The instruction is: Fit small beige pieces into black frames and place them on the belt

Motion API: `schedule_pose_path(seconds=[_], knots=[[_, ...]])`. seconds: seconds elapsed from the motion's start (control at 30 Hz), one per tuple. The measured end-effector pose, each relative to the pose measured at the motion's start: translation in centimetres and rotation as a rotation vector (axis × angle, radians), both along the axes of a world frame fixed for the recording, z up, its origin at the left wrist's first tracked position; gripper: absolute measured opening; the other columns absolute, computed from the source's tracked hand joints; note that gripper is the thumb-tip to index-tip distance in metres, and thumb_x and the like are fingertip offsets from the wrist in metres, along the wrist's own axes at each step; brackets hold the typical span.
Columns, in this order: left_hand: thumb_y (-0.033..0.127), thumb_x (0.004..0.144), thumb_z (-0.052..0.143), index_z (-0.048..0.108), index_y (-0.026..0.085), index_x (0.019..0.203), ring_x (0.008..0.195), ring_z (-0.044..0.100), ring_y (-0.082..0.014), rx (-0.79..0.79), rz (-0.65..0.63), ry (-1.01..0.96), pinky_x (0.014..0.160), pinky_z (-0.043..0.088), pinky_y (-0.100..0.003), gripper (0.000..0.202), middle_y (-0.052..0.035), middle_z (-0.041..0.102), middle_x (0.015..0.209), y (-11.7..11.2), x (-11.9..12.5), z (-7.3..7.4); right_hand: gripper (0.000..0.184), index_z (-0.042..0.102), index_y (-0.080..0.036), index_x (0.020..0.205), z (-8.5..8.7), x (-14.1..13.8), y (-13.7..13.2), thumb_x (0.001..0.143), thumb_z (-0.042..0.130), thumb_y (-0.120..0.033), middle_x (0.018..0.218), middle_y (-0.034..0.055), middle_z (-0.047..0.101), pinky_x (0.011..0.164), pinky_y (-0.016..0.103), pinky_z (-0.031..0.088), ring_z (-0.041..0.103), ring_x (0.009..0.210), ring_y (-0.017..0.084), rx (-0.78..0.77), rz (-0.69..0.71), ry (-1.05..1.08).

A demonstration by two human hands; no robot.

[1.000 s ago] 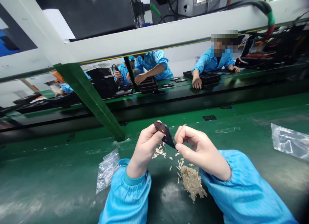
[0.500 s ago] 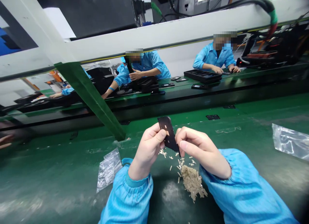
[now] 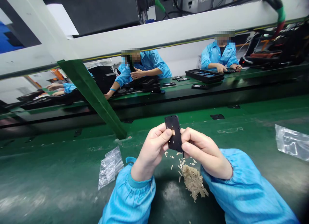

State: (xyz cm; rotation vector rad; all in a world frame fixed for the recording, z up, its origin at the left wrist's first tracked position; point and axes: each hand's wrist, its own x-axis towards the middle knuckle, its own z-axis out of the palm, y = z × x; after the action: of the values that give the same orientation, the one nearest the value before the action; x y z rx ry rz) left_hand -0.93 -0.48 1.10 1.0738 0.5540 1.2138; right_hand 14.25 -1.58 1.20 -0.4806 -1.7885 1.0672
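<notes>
Plate [image 3: 177,141], black and pinched by the left hand [image 3: 154,146] and the right hand [image 3: 204,150], has turned more face-on.

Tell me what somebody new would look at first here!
Probably the flat black part in the middle, pinched in the left hand, with the right hand at its edge. Next, maybe the heap of tan bits on the green table, between the blue sleeves. Shiny clear plastic at far right might catch the eye too.
</notes>
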Motion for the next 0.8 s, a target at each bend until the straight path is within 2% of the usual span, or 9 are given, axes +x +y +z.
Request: schedule_pose_path(seconds=[0.2,0.47,0.63,0.8], knots=[[0.038,0.075,0.069,0.059,0.012,0.069,0.042,0.025,-0.0020,-0.010,-0.026,0.000,0.042,0.019,-0.017,0.028,0.0062,0.038,0.049,0.04,0.04,-0.12,0.029,0.044,-0.019,0.071,0.08,-0.09,0.12,0.092,0.045,-0.040,0.067,-0.0010,0.044,0.054,0.025,0.034,0.039,0.060,0.012,0.005,-0.005,-0.008],[0.041,0.071,0.072,0.058,0.012,0.071,0.041,0.021,-0.0009,-0.066,-0.029,-0.013,0.040,0.018,-0.016,0.032,0.0067,0.038,0.050,0.25,0.27,-0.35,0.028,0.045,-0.020,0.071,-0.15,0.10,0.43,0.092,0.045,-0.037,0.067,-0.0006,0.045,0.053,0.025,0.034,0.040,0.060,0.012,0.013,-0.013,-0.014],[0.043,0.071,0.071,0.058,0.011,0.070,0.043,0.025,-0.0010,-0.059,-0.052,-0.066,0.043,0.022,-0.016,0.034,0.0057,0.040,0.054,0.49,0.73,-0.59,0.025,0.045,-0.020,0.071,-0.53,0.46,0.83,0.093,0.044,-0.034,0.066,-0.0020,0.042,0.052,0.024,0.034,0.038,0.058,0.012,0.026,-0.054,-0.035],[0.044,0.072,0.070,0.058,0.011,0.072,0.045,0.031,-0.0025,-0.045,-0.011,-0.050,0.044,0.023,-0.017,0.035,0.0043,0.043,0.057,0.61,0.91,-0.67,0.027,0.044,-0.021,0.070,-0.44,0.39,0.88,0.093,0.044,-0.036,0.063,-0.0023,0.040,0.051,0.024,0.033,0.037,0.056,0.012,0.044,-0.094,-0.054]])
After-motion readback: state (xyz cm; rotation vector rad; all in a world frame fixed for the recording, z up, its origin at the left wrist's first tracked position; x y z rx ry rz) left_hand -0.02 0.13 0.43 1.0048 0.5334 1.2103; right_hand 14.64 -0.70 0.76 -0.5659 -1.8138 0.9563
